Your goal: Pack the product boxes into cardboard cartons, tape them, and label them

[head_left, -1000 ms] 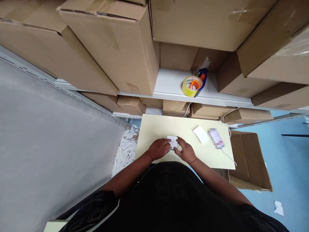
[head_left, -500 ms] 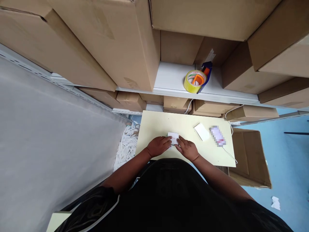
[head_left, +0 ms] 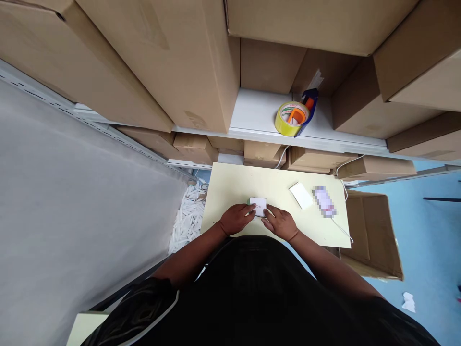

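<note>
A small white box [head_left: 258, 204] with faint red print lies on the pale table [head_left: 230, 187], close to its front edge. At its left side my left hand [head_left: 237, 218] grips it, fingertips resting on its top. My right hand [head_left: 281, 223] holds the opposite side, fingers against the box's right edge and the thumb low near its front corner. Both hands are closed around the box between them. To the right lies a flat white piece [head_left: 301, 194], perhaps a card or a second box, and beyond it a blurred phone [head_left: 324, 202] with a white cable.
A yellow tape roll on a blue dispenser [head_left: 292, 119] sits on the white shelf [head_left: 257, 108] above the table. Cardboard boxes [head_left: 194, 62] crowd the shelves. An open carton [head_left: 376, 233] stands right of the table; white scraps [head_left: 187, 218] lie on the floor at left.
My right thumb has shifted slightly away from the box's front edge. The box stays between both hands in nearly the same spot. The view has tilted a little.
</note>
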### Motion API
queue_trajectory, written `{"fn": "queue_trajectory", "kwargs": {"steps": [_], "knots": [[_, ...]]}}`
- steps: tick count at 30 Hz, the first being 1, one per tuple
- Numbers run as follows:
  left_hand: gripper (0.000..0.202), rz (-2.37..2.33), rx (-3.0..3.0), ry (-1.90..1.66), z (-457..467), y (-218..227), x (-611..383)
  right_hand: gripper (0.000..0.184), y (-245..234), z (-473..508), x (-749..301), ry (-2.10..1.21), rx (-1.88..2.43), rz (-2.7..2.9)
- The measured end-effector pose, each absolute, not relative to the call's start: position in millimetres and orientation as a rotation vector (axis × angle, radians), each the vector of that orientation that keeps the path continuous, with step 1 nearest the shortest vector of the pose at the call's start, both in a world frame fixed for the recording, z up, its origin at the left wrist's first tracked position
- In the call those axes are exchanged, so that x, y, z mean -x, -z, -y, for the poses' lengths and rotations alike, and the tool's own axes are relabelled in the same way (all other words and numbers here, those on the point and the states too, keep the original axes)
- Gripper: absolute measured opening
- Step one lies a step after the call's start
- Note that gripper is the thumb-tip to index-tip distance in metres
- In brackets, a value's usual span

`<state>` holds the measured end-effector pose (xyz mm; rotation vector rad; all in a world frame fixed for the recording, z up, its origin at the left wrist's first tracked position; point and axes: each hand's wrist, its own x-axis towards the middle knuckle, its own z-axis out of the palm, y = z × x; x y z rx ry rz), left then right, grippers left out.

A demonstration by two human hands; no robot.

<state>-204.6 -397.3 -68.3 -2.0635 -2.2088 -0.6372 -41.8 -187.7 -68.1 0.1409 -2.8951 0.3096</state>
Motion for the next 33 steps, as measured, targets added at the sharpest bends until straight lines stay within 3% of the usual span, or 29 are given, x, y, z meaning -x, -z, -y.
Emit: {"fn": "queue_trajectory", "kwargs": {"steps": [9,12,15,18,20,22,27,33], "knots": [[0.015,2.151,2.037,0.518,389.2,66.3,198.1,0.018,75.3,193.8,44.4,-0.249,-0.259,2.814],[0.015,2.197,2.065,0.549,389.3,70.2,196.2,0.016,78.8,193.7,43.3,-0.378,-0.231,2.816],[0.014,2.381,1.967,0.798,392.7,74.3,190.2,0.034,83.6,192.3,37.6,-0.777,0.033,2.815],[0.050,2.694,1.506,1.324,396.6,82.8,179.1,0.064,96.6,192.1,32.2,-1.259,0.481,2.718],[0.075,2.887,1.159,1.634,397.4,92.9,171.5,0.071,109.4,194.2,33.0,-1.516,0.639,2.676],[0.084,3.026,1.010,1.843,396.8,105.7,166.5,0.071,121.9,198.9,39.3,-1.712,0.652,2.664],[0.084,3.041,0.862,2.074,398.0,133.7,182.2,0.068,138.2,216.9,83.7,-1.813,0.699,2.602],[0.081,2.980,0.698,2.084,410.2,137.2,265.1,0.076,135.8,240.2,177.7,-1.819,0.783,2.669]]}}
